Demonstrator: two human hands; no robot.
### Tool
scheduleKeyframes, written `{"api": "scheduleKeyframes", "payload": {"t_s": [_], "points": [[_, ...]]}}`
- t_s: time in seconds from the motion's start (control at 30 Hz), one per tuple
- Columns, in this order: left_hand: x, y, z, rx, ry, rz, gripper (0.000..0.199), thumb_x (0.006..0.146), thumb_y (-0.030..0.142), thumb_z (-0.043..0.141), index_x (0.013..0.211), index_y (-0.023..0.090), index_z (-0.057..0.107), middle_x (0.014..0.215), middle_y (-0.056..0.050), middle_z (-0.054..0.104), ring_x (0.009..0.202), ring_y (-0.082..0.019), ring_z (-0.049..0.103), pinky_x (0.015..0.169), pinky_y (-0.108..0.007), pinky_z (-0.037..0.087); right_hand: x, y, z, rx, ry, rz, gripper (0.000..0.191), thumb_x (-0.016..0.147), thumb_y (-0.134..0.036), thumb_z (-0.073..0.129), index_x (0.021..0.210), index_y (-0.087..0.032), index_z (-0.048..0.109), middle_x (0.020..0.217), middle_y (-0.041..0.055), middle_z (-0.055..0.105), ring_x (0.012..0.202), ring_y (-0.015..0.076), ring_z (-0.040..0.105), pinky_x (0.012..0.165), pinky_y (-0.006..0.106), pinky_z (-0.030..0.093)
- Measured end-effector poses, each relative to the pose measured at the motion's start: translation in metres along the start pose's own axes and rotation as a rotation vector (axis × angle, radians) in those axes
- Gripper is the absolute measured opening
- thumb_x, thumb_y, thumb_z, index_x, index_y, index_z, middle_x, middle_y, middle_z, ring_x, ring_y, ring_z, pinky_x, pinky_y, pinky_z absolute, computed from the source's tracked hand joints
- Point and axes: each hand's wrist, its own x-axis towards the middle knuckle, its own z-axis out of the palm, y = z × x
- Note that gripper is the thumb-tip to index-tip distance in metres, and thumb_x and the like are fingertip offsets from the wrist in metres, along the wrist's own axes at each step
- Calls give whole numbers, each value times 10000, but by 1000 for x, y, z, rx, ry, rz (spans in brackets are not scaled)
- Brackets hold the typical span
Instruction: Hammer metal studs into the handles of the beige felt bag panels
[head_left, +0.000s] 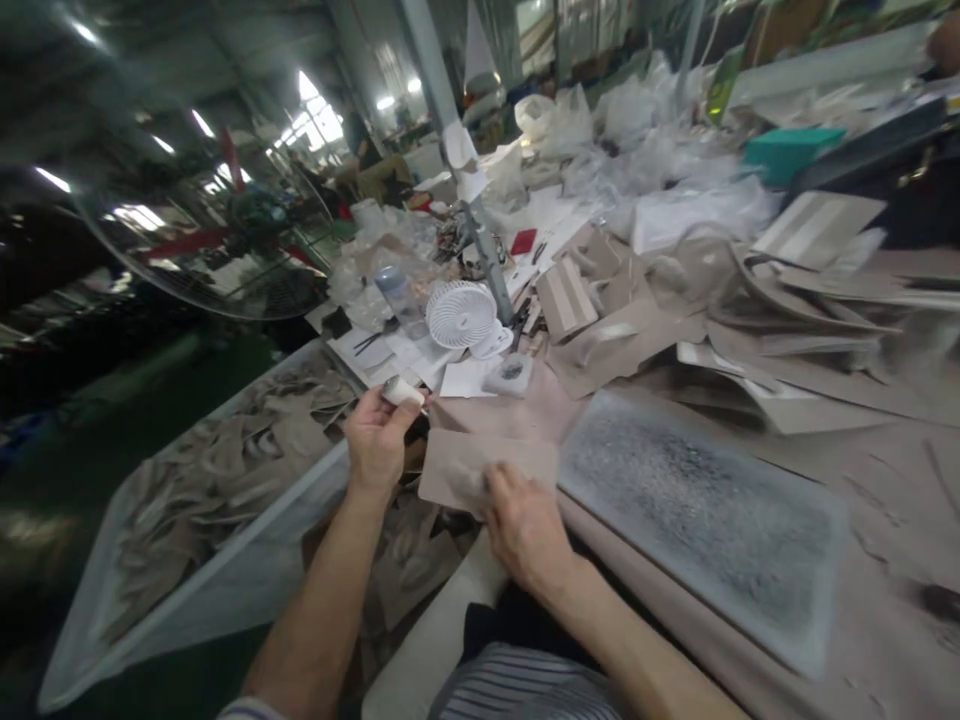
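My left hand (pixel 376 445) is raised at the middle of the view, its fingers closed round a small white cylinder (pixel 403 392) with a greyish end. Whether it is a bottle or a roll I cannot tell. A flat taupe panel (pixel 450 468), rectangular with rounded corners, lies in front of me near the table's edge. On its right part rest the bent fingers of my right hand (pixel 529 525), which grips it from the near side. The fingertips are blurred, and the thumb is hidden.
A grey board (pixel 697 520) with dark specks lies on the right. Taupe sheets (pixel 660 290) are heaped behind it. A white bin (pixel 225 590) of taupe scraps stands at lower left. A small white fan (pixel 460 315) stands ahead, beside a metal post (pixel 487 250).
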Motion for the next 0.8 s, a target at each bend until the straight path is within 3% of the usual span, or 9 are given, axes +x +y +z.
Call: {"api": "scheduleKeyframes", "payload": {"t_s": [0.1, 0.17, 0.23, 0.37, 0.43, 0.63, 0.7, 0.8], "points": [[1, -9, 11, 13, -50, -43, 357, 721, 367, 799, 948, 124, 671, 834, -62, 765, 737, -184, 736, 773, -320, 584, -12, -16, 30, 85, -66, -161, 529, 905, -192, 509, 1424, -152, 413, 1488, 192, 440, 1163, 276, 591, 911, 393, 472], [-6, -22, 26, 15, -122, -100, 336, 738, 367, 776, 943, 121, 675, 839, -70, 764, 753, -187, 734, 774, -312, 578, -26, -2, 37, 113, -40, -116, 492, 909, -180, 494, 1397, -148, 450, 1459, 192, 474, 1159, 281, 602, 917, 414, 491], [-23, -36, 48, -9, -214, -189, 345, 741, 354, 761, 978, 121, 669, 847, -77, 766, 770, -195, 737, 775, -305, 573, -43, 28, 31, 132, 36, -14, 374, 925, -185, 469, 1292, -151, 535, 1311, 170, 594, 1044, 256, 652, 874, 396, 521], [-76, -54, 105, -43, -426, -402, 460, 731, 335, 753, 1123, 137, 618, 879, -85, 779, 798, -213, 745, 739, -291, 575, -92, 93, -16, 124, 273, 238, 228, 964, -235, 423, 1103, -195, 600, 1002, 93, 692, 843, 199, 682, 760, 324, 540], [-100, -63, 137, -35, -593, -452, 385, 721, 357, 756, 1018, 141, 644, 877, -93, 782, 812, -229, 744, 728, -292, 579, -119, 119, -44, 82, 374, 399, 214, 966, -237, 421, 1054, -206, 613, 937, 66, 701, 817, 180, 685, 733, 289, 530], [-150, -75, 238, -79, -944, -349, 342, 690, 410, 751, 922, 174, 666, 898, -80, 781, 754, -227, 725, 666, -290, 578, -193, 202, -122, -173, 508, 979, 218, 926, -255, 473, 995, -187, 668, 902, 55, 738, 809, 165, 693, 764, 268, 506], [-166, -75, 256, -79, -1025, -309, 341, 713, 437, 725, 928, 178, 670, 889, -78, 780, 774, -237, 727, 684, -302, 582, -215, 231, -144, -216, 560, 1091, 251, 917, -247, 456, 1021, -164, 668, 948, 84, 736, 826, 173, 695, 766, 275, 507], [-184, -81, 267, -53, -1066, -276, 359, 726, 504, 694, 914, 198, 675, 850, -71, 782, 826, -269, 740, 739, -332, 591, -234, 275, -171, -288, 607, 1195, 342, 900, -227, 437, 1164, -120, 626, 1118, 149, 688, 900, 185, 684, 808, 289, 500]]}}
